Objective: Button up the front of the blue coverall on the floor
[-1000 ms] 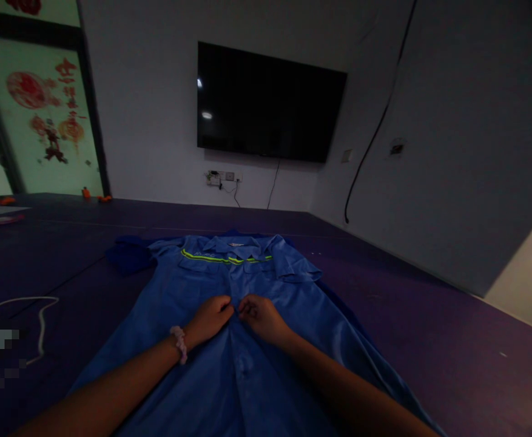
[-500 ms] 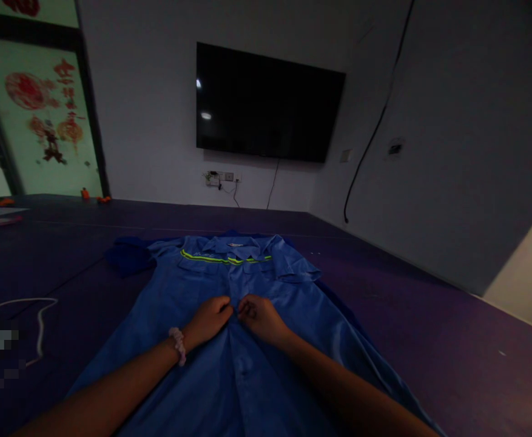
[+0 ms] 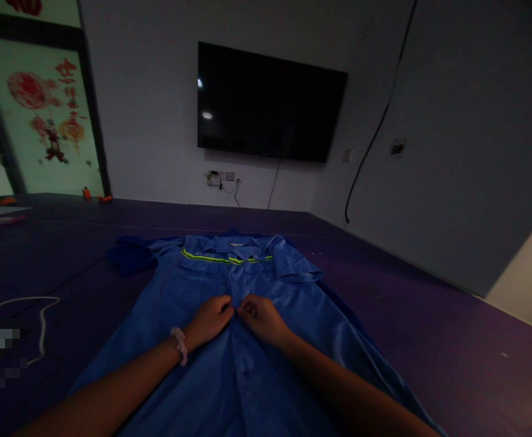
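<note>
A blue short-sleeved shirt [image 3: 197,285] with a yellow-green stripe across the chest lies face up, its collar pointing away from me. My left hand [image 3: 212,317], with a scrunchie [image 3: 180,346] at the wrist, pinches the shirt's front edge at the middle. Close beside it, my right hand [image 3: 262,317] has its fingers curled and pinched on the same front placket. The fingertips nearly meet, and whatever button lies between them is too small and dark to make out. A darker blue garment [image 3: 131,255] shows from under the shirt at the left sleeve.
The shirt lies on a purple floor [image 3: 384,291]. A white cable [image 3: 42,328] curls at the left beside a blurred-out patch. Small orange objects [image 3: 105,198] sit by the glass door [image 3: 47,115]. A television [image 3: 270,103] hangs on the far wall, and a black cable [image 3: 370,145] dangles at right.
Both hands stay at the same spot on the placket, with only slight finger movement. The whole view has shifted very slightly.
</note>
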